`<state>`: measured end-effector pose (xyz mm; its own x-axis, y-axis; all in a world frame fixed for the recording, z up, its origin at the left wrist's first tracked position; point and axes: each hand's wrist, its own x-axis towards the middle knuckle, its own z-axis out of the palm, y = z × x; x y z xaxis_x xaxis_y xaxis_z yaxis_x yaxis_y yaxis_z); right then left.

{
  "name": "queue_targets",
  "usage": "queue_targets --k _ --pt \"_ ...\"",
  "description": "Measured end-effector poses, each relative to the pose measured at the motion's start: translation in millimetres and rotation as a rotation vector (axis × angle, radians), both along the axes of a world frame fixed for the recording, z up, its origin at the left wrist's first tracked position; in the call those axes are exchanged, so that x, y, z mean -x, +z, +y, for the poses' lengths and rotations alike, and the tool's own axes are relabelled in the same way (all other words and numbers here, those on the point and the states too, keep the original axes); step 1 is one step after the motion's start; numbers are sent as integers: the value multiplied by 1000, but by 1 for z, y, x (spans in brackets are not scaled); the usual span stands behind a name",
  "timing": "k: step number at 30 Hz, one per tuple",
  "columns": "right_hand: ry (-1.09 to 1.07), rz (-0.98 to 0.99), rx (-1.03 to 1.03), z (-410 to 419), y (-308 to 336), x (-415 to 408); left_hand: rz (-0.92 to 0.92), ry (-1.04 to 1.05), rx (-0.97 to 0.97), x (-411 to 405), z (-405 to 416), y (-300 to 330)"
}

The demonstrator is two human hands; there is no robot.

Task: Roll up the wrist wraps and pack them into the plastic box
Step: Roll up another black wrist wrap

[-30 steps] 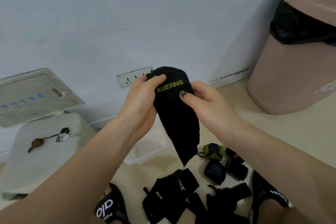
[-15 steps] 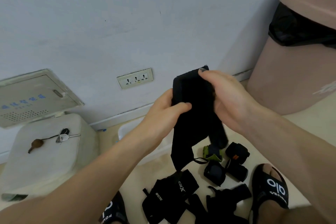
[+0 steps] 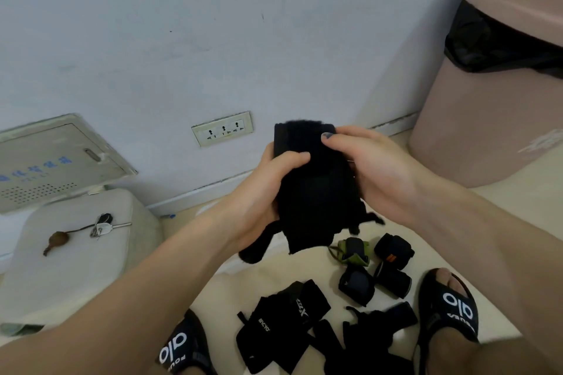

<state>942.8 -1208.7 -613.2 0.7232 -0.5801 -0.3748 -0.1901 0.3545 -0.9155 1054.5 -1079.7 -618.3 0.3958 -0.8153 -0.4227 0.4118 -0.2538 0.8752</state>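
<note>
Hands up in front of the wall: left hand and right hand both clamp fingers and thumb on a black wrist wrap, held in the air above the floor. Rolled wraps and flat ones sit on the floor between the sandals.

Head camera looks down, close over floor by wall
</note>
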Motion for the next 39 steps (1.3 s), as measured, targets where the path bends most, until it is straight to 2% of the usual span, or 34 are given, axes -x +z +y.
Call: queue_targets --k 3,8,16,20,26,28,32,36,39 --pt "16 -49 -74 3 4 1 9 42 -17 -1 1 -4" --pt "54 -66 -114 18 -4 1 131 104 16 -4 1 -1" --pt "76 -3 -90 21 -5 2 97 82 16 0 2 -4" --pt "99 -10 -113 26 -7 0 64 162 -36 -6 3 -8" --pt "117 116 130 29 -10 1 71 222 -34 -12 0 -3" --pt "90 109 140 28 -8 1 51 197 -34 -9 1 0" --pt "-32 85 82 20 -7 -1 -37 106 -71 6 6 -2" --pt "-85 44 -60 17 -8 -3 -171 106 -125 12 7 -5" --pt "-102 -2 -124 18 -4 -3 -193 137 -132 8 5 -1"
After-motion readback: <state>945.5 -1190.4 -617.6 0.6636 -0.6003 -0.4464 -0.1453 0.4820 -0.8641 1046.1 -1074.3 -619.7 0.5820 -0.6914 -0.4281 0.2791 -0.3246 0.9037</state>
